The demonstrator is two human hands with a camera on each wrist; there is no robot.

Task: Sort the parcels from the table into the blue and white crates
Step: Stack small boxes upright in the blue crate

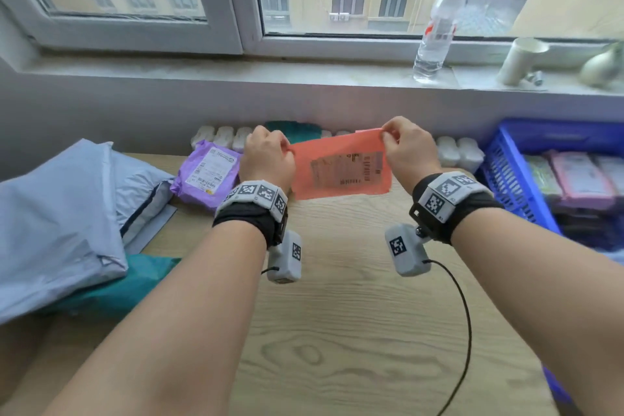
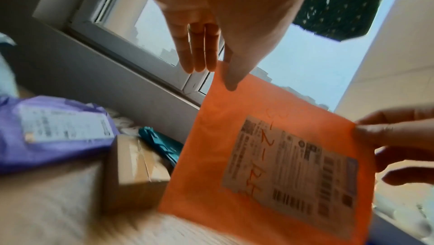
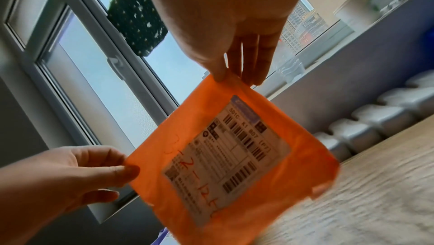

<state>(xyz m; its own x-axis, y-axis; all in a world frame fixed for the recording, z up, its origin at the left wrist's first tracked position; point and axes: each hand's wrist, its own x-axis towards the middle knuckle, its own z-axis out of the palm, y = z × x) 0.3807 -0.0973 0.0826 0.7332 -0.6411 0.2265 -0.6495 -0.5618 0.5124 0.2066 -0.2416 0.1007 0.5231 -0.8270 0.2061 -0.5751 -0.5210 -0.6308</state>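
Light wooden table (image 1: 354, 331): purple parcel (image 1: 206, 172), grey mailer (image 1: 60, 223), perhaps teal bag (image 1: 135, 284) beneath.

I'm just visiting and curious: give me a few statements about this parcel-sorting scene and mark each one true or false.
1. Both hands hold the flat orange plastic mailer by its upper corners. True: the left hand and right hand each pinch one.
2. The orange mailer lies flat on the wooden table. False: it is held up above it.
3. The purple plastic parcel sits inside the blue plastic crate. False: it lies on the table, left of the hands.
4. The blue crate already holds parcels. True.
5. A clear plastic water bottle stands on the windowsill. True.
6. The orange mailer has no label. False: a printed shipping label with barcodes faces the person.
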